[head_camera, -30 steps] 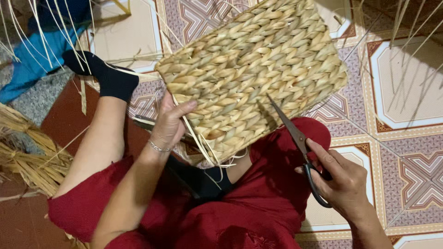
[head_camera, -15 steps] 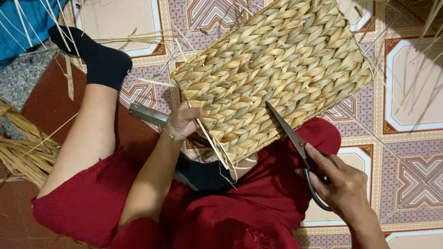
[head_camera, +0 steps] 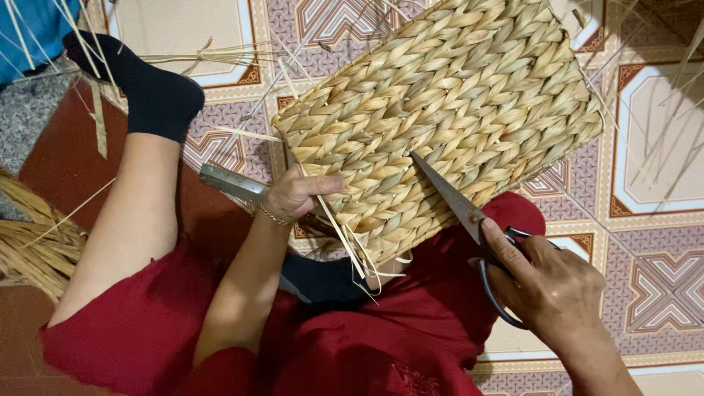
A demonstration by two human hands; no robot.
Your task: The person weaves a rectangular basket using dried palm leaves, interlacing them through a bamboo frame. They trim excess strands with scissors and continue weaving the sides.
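Both hands as before — left hand (head_camera: 293,196) gripping woven basket (head_camera: 440,125), right hand (head_camera: 546,282) holding scissors (head_camera: 462,209)

Patterned floor tiles (head_camera: 653,279) — maroon, cream; straw bundle (head_camera: 29,249) left.

woven mat (head_camera: 440,125) farther up-right

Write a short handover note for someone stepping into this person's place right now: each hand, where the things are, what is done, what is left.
Left hand: grips the near edge of the woven basket, thumb on the weave.
Right hand: holds the scissors, blades lying on the basket's surface.
Basket rests tilted across the lap; a metal ruler lies on the floor behind the left wrist.
Done: weave looks complete.
Left: loose straw ends hang untrimmed at the near corner.
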